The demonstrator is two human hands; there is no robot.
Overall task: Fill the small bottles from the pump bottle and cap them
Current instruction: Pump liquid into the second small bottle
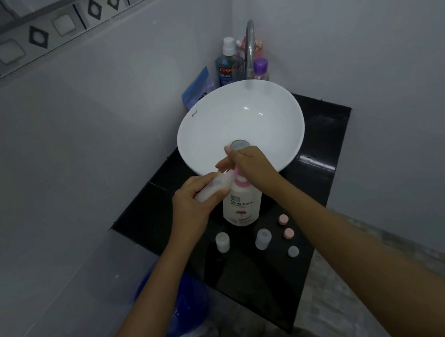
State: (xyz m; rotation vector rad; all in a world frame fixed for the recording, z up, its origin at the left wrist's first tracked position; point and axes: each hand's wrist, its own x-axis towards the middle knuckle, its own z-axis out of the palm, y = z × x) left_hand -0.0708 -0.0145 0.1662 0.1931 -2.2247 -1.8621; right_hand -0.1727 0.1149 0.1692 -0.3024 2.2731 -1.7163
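A white pump bottle (241, 204) with a pink pump stands on the black counter (321, 178) in front of the basin. My right hand (252, 165) rests on top of its pump head. My left hand (192, 204) grips a small translucent bottle (212, 189), tilted with its mouth up against the pump spout. Two more small bottles (222, 242) (263, 238) stand uncapped nearer to me. Two pink caps (283, 219) (288, 233) and a pale grey cap (293, 251) lie loose at the right.
A white round basin (202, 131) with a drain sits behind the pump bottle, a chrome tap (249, 48) above it. Toiletry bottles (227, 65) crowd the corner behind. A blue bucket (177, 307) stands on the floor at the left. Tiled walls close in on both sides.
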